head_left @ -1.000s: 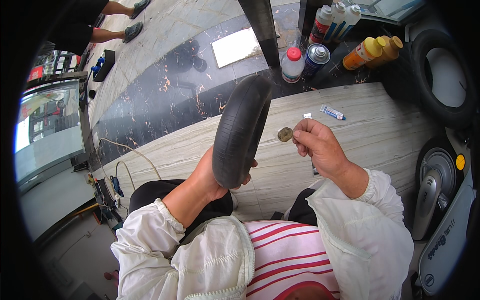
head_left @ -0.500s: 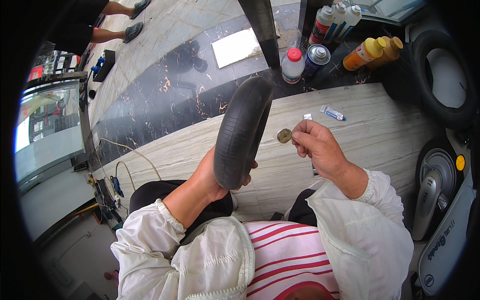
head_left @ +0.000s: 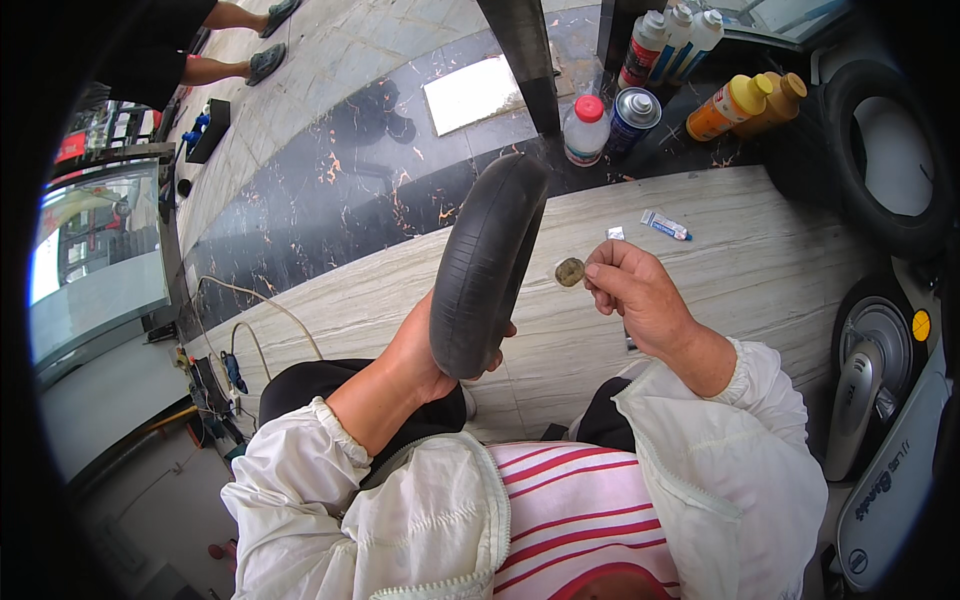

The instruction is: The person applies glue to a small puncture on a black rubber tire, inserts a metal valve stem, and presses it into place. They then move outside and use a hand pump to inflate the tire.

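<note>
A black rubber inner tube [head_left: 480,270] stands on edge in front of me, tilted a little to the right at its top. My left hand [head_left: 425,350] is closed round its lower part, with fingertips showing on the far side. To the right, my right hand [head_left: 640,300] pinches a small, dark, roundish patch [head_left: 569,272] between thumb and forefinger. A gap separates the patch from the tube. Beyond my right hand, a small glue tube [head_left: 666,225] and a little silver foil piece [head_left: 615,233] lie on the pale streaked floor [head_left: 770,260].
Several bottles [head_left: 740,105] and a spray can [head_left: 634,115] stand at the back right, beside a clear bottle with a red cap [head_left: 587,130]. Tyres [head_left: 890,150] and a wheel [head_left: 868,340] line the right side. A cable [head_left: 265,298] loops at left. Another person's legs [head_left: 215,70] show far left.
The inner tube has shifted very slightly to the right in my left hand. My right hand and the patch stay almost where they were.
</note>
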Demonstrator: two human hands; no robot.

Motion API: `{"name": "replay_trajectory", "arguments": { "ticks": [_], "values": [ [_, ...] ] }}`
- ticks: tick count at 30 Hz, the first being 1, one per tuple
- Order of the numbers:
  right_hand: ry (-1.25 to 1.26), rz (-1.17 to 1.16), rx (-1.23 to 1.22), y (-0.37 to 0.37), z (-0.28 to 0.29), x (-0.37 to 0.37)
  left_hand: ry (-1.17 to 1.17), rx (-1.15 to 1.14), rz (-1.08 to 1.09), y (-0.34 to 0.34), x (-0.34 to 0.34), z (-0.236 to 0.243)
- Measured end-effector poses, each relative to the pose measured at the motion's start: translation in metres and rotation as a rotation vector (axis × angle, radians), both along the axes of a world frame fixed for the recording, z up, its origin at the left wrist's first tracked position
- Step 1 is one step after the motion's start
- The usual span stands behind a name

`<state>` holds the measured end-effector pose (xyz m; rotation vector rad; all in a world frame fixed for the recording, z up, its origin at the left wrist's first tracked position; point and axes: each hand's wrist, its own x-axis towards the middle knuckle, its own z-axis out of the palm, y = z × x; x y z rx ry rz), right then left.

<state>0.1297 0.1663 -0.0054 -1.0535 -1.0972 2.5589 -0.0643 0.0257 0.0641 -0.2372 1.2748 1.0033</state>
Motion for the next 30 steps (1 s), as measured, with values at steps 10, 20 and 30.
{"name": "replay_trajectory", "arguments": {
  "ticks": [10,20,30],
  "values": [
    [-0.014,0.01,0.007,-0.0005,-0.001,0.0,-0.005,-0.001,0.006,0.0001,0.0,-0.0003],
    [-0.013,0.013,-0.002,-0.0008,-0.0023,0.001,-0.02,0.01,0.017,-0.0007,0.0003,-0.0005],
    [-0.022,0.013,0.003,-0.0022,-0.001,0.0005,-0.059,0.051,0.03,-0.0009,-0.0013,0.0013]
  ]
}}
